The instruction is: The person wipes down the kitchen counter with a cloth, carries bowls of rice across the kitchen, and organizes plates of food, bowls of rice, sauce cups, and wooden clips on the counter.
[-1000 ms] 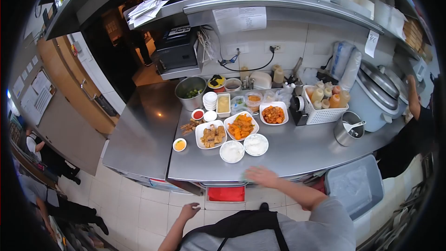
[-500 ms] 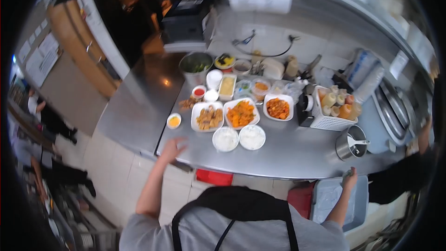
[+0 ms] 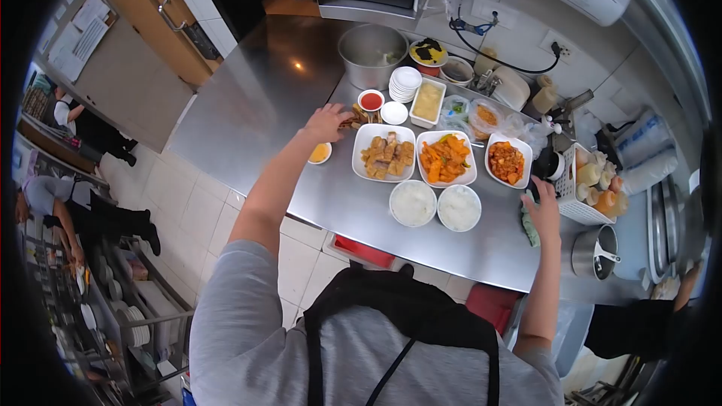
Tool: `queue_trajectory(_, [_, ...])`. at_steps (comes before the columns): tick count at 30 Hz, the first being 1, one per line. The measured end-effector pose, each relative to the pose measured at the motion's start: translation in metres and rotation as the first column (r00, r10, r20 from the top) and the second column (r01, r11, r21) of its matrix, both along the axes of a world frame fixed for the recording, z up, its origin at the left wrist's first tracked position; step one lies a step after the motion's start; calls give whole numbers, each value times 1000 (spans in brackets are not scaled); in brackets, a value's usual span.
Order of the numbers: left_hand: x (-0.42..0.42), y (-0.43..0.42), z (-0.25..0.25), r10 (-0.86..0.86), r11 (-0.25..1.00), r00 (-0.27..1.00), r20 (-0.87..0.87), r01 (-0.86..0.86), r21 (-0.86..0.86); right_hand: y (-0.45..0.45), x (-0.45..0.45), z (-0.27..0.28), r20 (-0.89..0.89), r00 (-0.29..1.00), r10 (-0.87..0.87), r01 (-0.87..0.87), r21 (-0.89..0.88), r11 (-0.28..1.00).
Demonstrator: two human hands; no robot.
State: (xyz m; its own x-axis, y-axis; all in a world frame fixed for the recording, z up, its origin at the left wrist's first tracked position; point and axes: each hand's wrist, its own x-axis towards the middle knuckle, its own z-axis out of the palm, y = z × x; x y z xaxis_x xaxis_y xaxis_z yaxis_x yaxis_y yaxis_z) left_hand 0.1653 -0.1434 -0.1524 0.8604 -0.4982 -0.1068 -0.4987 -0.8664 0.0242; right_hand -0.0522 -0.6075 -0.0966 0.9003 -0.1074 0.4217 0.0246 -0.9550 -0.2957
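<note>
My left hand (image 3: pixel 326 122) reaches over the counter's left part, fingers stretched out, fingertips beside the brown skewers (image 3: pixel 356 115); contact is unclear. Below it is a small cup of yellow sauce (image 3: pixel 320 153). On the right, my right hand (image 3: pixel 543 208) holds a green cloth (image 3: pixel 530 219) against the counter. Between the hands stand white dishes of fried pieces (image 3: pixel 387 153), orange food with vegetables (image 3: pixel 446 159) and red-sauced food (image 3: pixel 508 162). Two bowls of rice, one on the left (image 3: pixel 413 203) and one on the right (image 3: pixel 459 208), sit nearer me.
Behind the dishes are a steel pot (image 3: pixel 371 56), red sauce (image 3: pixel 371 101), stacked white saucers (image 3: pixel 406 81) and a yellow-filled container (image 3: pixel 428 101). A bottle basket (image 3: pixel 584 199) and steel container (image 3: pixel 594 252) stand right. Co-workers are at far left (image 3: pixel 50 200) and right (image 3: pixel 639 331).
My left hand has moved forward and right to the skewers. My right hand has come from the counter's front edge onto the counter with the cloth. The view has shifted.
</note>
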Motion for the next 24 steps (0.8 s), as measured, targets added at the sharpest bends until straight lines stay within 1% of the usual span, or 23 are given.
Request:
queue_trajectory(2, [13,0,-7,-2,1000,999,-52,1,-16,47,38,12,-125,990,63,-36,206,978])
queue_trajectory(3, [21,0,-10,6,1000,996,-94,-8,-27,74,59,13,-173,976,135,-97,213,972])
queue_trajectory(4, [29,1,-15,-9,1000,995,-101,6,-30,106,80,12,-221,953,206,-157,223,962])
queue_trajectory(5, [35,2,-19,0,994,992,-124,-14,-108,146,96,20,-250,934,254,-195,237,952])
queue_trajectory(6, [41,3,-24,9,982,989,-148,-36,-183,172,122,3,-266,897,352,-294,236,926])
queue_trajectory(7, [46,4,-28,-4,982,988,-155,-25,-186,197,146,-19,-256,889,379,-330,216,919])
queue_trajectory(8, [49,5,-33,-9,971,991,-135,-23,-239,226,161,-17,-347,863,367,-313,202,928])
queue_trajectory(9, [53,6,-37,-13,957,994,-112,-20,-290,247,190,-45,-382,855,350,-344,87,935])
queue_trajectory(10, [56,6,-40,-22,956,993,-118,-13,-292,263,214,-73,-415,848,330,-375,-28,927])
queue_trajectory(11, [59,7,-43,-39,951,993,-112,3,-308,279,225,-75,-421,848,323,-368,-27,930])
queue_trajectory(13, [64,12,-49,-61,946,992,-112,21,-323,305,238,-78,-514,837,190,-305,-150,940])
queue_trajectory(14, [65,15,-52,-93,937,993,-73,63,-343,311,240,-78,-520,834,186,-301,-146,942])
queue_trajectory(16, [64,23,-56,-142,913,990,-2,130,-386,321,242,-74,-569,814,121,-284,-207,936])
queue_trajectory(17, [64,27,-56,-142,913,990,-8,128,-388,325,242,-69,-574,810,120,-285,-207,936])
queue_trajectory(19, [64,34,-55,-161,922,986,-36,137,-362,332,241,-62,-624,771,128,-276,-147,950])
queue_trajectory(20, [62,38,-54,-155,922,987,-42,130,-364,332,245,-67,-629,766,132,-283,-146,948])
queue_trajectory(22, [61,45,-50,-221,919,975,-27,198,-342,330,256,-75,-708,691,143,-218,-15,976])
queue_trajectory(23, [60,46,-47,-219,919,975,-30,196,-342,330,258,-76,-710,689,145,-219,-13,976])
queue_trajectory(24, [60,45,-45,-244,919,970,4,232,-318,330,261,-77,-706,703,91,-176,-48,983])
